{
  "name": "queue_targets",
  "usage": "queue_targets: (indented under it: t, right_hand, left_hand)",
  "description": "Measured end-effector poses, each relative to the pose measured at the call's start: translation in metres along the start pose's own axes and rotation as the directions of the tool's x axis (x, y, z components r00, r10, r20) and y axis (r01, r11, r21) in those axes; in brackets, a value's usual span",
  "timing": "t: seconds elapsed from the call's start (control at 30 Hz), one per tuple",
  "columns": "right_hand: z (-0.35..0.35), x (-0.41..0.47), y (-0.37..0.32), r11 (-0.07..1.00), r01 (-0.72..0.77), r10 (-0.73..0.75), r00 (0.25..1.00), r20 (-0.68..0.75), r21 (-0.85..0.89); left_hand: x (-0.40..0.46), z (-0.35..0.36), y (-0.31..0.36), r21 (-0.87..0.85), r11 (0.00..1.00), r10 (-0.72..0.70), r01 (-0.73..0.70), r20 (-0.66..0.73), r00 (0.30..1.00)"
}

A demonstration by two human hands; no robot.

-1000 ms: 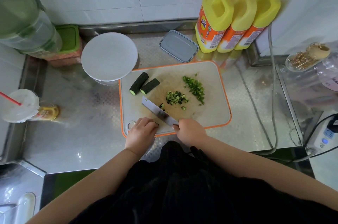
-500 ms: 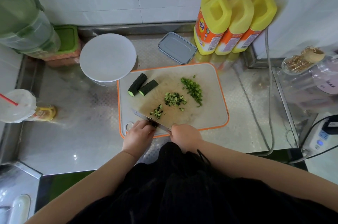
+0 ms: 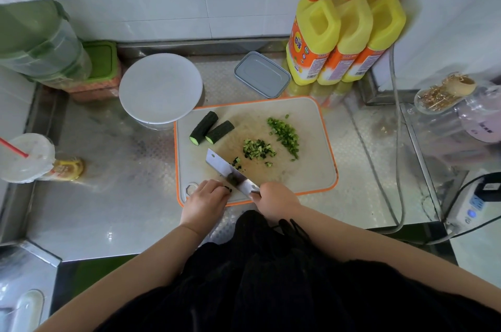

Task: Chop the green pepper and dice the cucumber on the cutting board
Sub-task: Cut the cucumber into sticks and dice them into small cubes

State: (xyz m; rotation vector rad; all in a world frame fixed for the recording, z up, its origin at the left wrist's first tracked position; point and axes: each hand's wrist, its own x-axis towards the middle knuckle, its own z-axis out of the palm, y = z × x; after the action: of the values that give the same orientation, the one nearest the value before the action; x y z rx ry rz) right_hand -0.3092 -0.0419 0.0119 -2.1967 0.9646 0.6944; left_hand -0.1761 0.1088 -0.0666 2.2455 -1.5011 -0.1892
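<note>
Right hand (image 3: 273,200) clenched on steel cleaver (image 3: 230,173) over orange-rimmed white cutting board (image 3: 311,169); left hand (image 3: 204,200) curled on dark cucumber piece (image 3: 227,189); diced cucumber pile (image 3: 257,149) mid-board; chopped green pepper (image 3: 284,135) beyond.

Right hand (image 3: 273,203) gripping a handle, left hand (image 3: 204,200) knuckles up, fingers (image 3: 217,188) curled under

Counter (image 3: 113,196): stainless metal, embossed fine diamond texture, glossy with glare patches; cutting board (image 3: 303,169): matt off-white plastic, orange rim, stained and scuffed at centre. Knife (image 3: 230,173) blade: bright polished metal; cucumber pieces (image 3: 210,128): dark bumpy skin, moist pale cut ends; detergent bottles (image 3: 344,33): glossy yellow plastic, printed labels; wall tiles (image 3: 162,6): smooth glazed white.
</note>
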Motion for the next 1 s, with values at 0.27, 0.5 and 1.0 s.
queue_targets:
  t: [0.27, 0.5, 1.0]
  right_hand:
    - [-0.003, -0.012, -0.004, 0.993, 0.108, -0.111, 0.993, -0.049, -0.042]
    - [-0.004, -0.016, -0.008, 0.983, 0.151, -0.153, 0.988, -0.012, -0.1]
    - [-0.002, -0.004, -0.009, 0.999, 0.044, -0.044, 0.999, -0.005, -0.031]
  left_hand:
    - [-0.002, -0.014, 0.01, 0.02, 0.998, 0.056, -0.055, -0.057, 0.997]
    - [-0.001, -0.004, 0.0, -0.002, 0.998, 0.058, -0.058, -0.028, 0.998]
    - [-0.001, -0.005, 0.001, -0.039, 0.997, 0.066, -0.069, -0.084, 0.994]
